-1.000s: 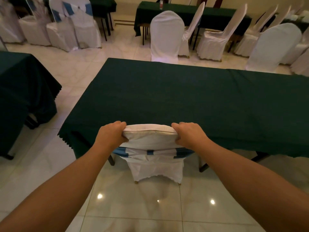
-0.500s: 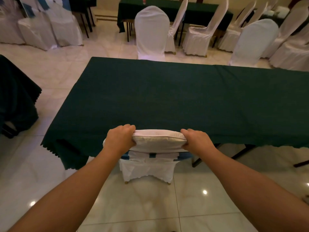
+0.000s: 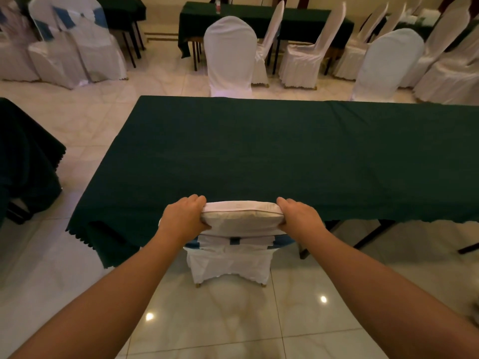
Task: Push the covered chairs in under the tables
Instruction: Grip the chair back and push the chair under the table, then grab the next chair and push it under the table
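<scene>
A chair in a white cover with a blue sash point(image 3: 241, 221) stands at the near edge of a long table under a dark green cloth point(image 3: 285, 151). Its backrest top touches the hanging cloth and its seat is hidden under the table. My left hand point(image 3: 185, 216) grips the left end of the backrest top. My right hand point(image 3: 298, 216) grips the right end. Both forearms reach straight forward.
Two white covered chairs point(image 3: 229, 55) point(image 3: 387, 63) stand at the table's far side. More covered chairs and green tables fill the back row. Another green table point(image 3: 23, 161) stands at the left. Black table legs point(image 3: 373, 234) show at the right. The floor is glossy tile.
The chair has slid forward, farther under the table, with both hands still on its backrest. My view has come closer to the table.
</scene>
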Available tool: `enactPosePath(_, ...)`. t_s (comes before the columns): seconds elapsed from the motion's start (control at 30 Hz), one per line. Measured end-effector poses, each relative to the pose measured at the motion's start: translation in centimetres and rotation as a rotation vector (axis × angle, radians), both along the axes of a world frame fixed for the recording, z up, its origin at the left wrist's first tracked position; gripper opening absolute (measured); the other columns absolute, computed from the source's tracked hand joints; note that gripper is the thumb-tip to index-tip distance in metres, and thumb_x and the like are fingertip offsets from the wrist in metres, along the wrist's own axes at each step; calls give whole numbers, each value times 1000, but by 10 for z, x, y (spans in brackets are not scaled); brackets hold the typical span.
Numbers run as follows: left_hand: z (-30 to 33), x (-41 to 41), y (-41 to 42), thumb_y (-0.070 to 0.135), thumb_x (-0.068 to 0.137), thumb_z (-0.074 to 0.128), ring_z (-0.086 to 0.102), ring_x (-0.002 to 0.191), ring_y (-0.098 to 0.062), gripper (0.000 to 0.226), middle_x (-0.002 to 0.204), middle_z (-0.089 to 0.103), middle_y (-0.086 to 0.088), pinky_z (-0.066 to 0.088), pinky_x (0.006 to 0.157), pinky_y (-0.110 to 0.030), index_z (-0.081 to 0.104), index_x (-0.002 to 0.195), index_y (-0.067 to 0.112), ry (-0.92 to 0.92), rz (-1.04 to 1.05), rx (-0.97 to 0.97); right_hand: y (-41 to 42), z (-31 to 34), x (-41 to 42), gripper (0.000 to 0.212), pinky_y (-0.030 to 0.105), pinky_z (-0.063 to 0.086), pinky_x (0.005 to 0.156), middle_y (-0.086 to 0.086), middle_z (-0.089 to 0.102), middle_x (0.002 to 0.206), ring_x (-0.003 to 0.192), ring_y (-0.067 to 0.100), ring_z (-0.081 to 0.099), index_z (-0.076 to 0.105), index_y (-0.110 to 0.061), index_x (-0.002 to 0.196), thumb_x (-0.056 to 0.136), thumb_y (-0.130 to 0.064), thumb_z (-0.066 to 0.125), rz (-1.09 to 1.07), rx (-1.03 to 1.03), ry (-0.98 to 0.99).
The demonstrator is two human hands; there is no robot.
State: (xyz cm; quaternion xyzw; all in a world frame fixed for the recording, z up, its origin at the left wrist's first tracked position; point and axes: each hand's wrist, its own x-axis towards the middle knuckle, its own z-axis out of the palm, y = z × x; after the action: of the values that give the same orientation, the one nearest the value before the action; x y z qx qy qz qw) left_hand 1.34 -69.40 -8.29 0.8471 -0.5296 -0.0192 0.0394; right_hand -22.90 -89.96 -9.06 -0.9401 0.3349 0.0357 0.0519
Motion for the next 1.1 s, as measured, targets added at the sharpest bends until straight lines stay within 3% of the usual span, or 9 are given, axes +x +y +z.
enactPosePath(0.07, 2, -7, 1, 82, 56, 70, 48, 66, -3, 60, 80, 51, 17, 47, 54, -24, 42, 91, 42, 44, 6, -11, 5, 4, -8, 51, 38, 50, 69, -5, 57, 102, 92, 21, 55, 40, -35, 109, 75, -37, 78, -50, 84, -2)
enactPosePath(0.13, 5, -16, -1, 91, 50, 61, 53, 76, -3, 75, 92, 56, 18, 49, 59, -26, 45, 105, 44, 113, -7, -80, 12, 7, -20, 84, 47, 49, 90, 0, 52, 131, 119, 27, 47, 34, -37, 137, 69, -46, 82, -76, 138, -26)
enactPosePath(0.2, 10, -30, -10, 95, 49, 58, 59, 103, -13, 101, 119, 61, 10, 55, 82, -40, 42, 132, 39, 127, -94, -131, 21, 12, -37, 113, 54, 35, 109, 4, 30, 158, 142, 31, 26, 12, -40, 154, 67, -54, 83, -126, 156, -49)
enactPosePath(0.27, 18, -39, -15, 97, 52, 55, 44, 135, -24, 120, 148, 47, 1, 39, 109, -55, 27, 150, 34, 85, -122, -141, 28, 17, -42, 122, 56, 26, 115, 2, 9, 166, 149, 32, 10, -5, -48, 153, 68, -59, 82, -139, 201, -87)
enactPosePath(0.33, 29, -61, -30, 100, 52, 46, 22, 148, -28, 126, 161, 29, -3, 18, 115, -59, 15, 155, 34, 48, -210, -109, 37, 24, -67, 124, 57, 24, 116, -1, -2, 167, 150, 34, 3, -14, -53, 149, 70, -60, 81, -226, 201, -120)
enactPosePath(0.43, 43, -101, -55, 103, 51, 41, 9, 151, -28, 129, 165, 18, -3, 9, 116, -58, 8, 156, 36, 35, -328, -96, 49, 35, -115, 127, 55, 25, 116, 1, -4, 167, 150, 35, 4, -18, -54, 147, 70, -60, 82, -362, 159, -157)
enactPosePath(0.7, 77, -250, -124, 108, 44, 32, 0, 152, -26, 135, 166, 8, 0, 10, 117, -60, -1, 156, 40, 152, -665, -49, 77, 78, -305, 122, 49, 22, 118, 0, -1, 167, 150, 30, 4, -16, -54, 149, 69, -72, 75, -725, 38, -283)
enactPosePath(0.87, 89, -403, -160, 107, 46, 37, -1, 152, -26, 135, 167, 6, 0, 12, 118, -61, -3, 157, 40, 101, -844, -39, 100, 80, -470, 121, 56, 24, 116, -2, -1, 167, 151, 29, 6, -19, -61, 144, 65, -78, 71, -933, -2, -381)
enactPosePath(1.1, 94, -668, -190, 99, 52, 48, 3, 151, -30, 131, 166, 9, -3, 13, 118, -62, 5, 158, 36, 133, -1039, -32, 138, 75, -729, 125, 52, 28, 115, -2, 1, 167, 150, 28, 9, -15, -57, 147, 59, -85, 68, -1221, -66, -403)
